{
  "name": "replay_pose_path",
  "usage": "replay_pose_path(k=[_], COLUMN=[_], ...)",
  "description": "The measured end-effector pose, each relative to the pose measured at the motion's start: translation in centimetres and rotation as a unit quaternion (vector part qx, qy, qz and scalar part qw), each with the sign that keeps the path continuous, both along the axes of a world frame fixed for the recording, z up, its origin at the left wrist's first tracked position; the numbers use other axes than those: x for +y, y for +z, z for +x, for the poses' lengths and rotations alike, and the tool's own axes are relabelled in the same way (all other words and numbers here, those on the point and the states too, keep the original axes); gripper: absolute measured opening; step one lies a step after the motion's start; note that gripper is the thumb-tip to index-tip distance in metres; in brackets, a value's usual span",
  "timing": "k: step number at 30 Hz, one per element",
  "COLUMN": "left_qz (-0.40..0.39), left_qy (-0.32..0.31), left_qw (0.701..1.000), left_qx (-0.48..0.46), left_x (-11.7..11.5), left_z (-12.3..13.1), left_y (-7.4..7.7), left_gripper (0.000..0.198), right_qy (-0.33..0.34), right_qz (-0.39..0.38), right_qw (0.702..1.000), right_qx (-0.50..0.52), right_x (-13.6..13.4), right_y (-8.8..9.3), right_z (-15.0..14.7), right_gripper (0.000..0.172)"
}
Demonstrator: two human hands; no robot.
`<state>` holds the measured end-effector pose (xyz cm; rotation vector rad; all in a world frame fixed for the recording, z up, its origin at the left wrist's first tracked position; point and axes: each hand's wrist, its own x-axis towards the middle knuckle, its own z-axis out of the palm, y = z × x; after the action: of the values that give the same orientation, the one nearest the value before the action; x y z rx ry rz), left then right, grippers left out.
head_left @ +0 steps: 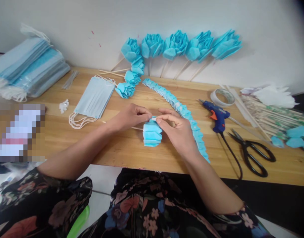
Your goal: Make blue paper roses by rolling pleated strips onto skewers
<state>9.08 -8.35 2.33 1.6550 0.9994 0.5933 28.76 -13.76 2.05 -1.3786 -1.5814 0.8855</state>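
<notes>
My left hand [129, 116] and my right hand [178, 129] meet at the middle of the wooden table [132, 150]. Both pinch the top of a small bundle of folded light-blue petals [152, 134], at a bit of white tape. A thin wooden stick [137, 128] runs left from the bundle under my left hand. A long strip of folded blue petals [186, 114] curves from the back of the table past my right wrist to the front edge.
Finished blue paper flowers on sticks [176, 44] lean on the wall. A face mask [94, 97] lies left, a mask stack [30, 67] far left. Right of my hands are a blue glue gun [216, 115], tape roll [222, 97], black scissors [253, 152] and sticks [271, 115].
</notes>
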Motion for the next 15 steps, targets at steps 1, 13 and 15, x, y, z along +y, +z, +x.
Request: replay_pose_path(k=[1, 13, 15], left_qz=[-0.002, 0.0, 0.004], left_qy=[-0.001, 0.001, 0.012], left_qw=[1.0, 1.0, 1.0], left_qx=[-0.001, -0.016, -0.015], left_x=[-0.05, -0.11, -0.13], left_z=[0.0, 0.11, 0.33], left_y=[0.09, 0.02, -0.19], left_gripper=[0.028, 0.029, 0.026], right_qy=[0.0, 0.001, -0.001], right_qz=[0.002, 0.011, 0.019], right_qw=[1.0, 1.0, 1.0], right_qx=[-0.001, -0.01, -0.021], right_x=[0.04, 0.3, 0.24], right_y=[-0.04, -0.1, -0.14], right_z=[0.01, -0.05, 0.03], right_gripper=[0.009, 0.01, 0.011])
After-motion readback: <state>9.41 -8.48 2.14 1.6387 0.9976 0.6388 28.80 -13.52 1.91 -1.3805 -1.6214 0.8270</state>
